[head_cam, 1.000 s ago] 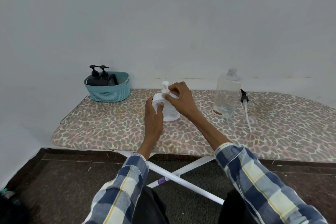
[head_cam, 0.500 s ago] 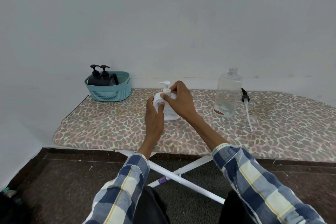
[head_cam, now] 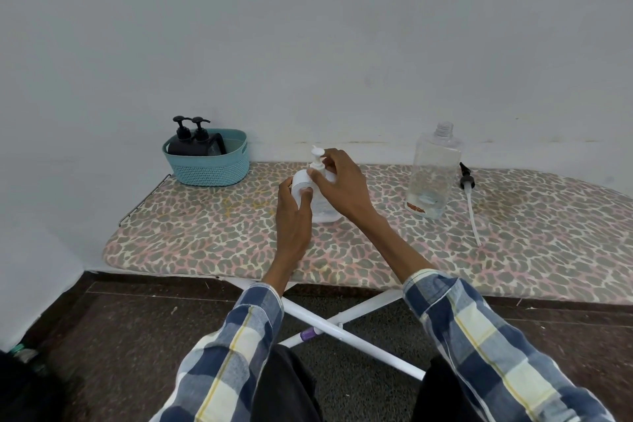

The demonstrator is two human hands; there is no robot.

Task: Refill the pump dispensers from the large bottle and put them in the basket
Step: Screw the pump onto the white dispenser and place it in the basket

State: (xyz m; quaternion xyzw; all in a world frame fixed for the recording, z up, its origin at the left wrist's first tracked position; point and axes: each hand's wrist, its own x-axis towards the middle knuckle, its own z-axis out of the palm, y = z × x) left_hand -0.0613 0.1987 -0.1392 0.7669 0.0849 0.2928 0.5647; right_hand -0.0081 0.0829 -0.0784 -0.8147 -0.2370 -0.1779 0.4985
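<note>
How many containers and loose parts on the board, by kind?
Black pump dispensers: 2, in the teal basket
White pump dispenser: 1, held by both hands
Large clear bottle: 1, uncapped
Loose black pump with tube: 1
Teal basket: 1
Total: 6

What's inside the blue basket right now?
The blue basket holds two black pump bottles, pump heads sticking up above the rim, leaning toward its left end. The basket wall hides their lower parts and whatever else may lie on the bottom.
</note>
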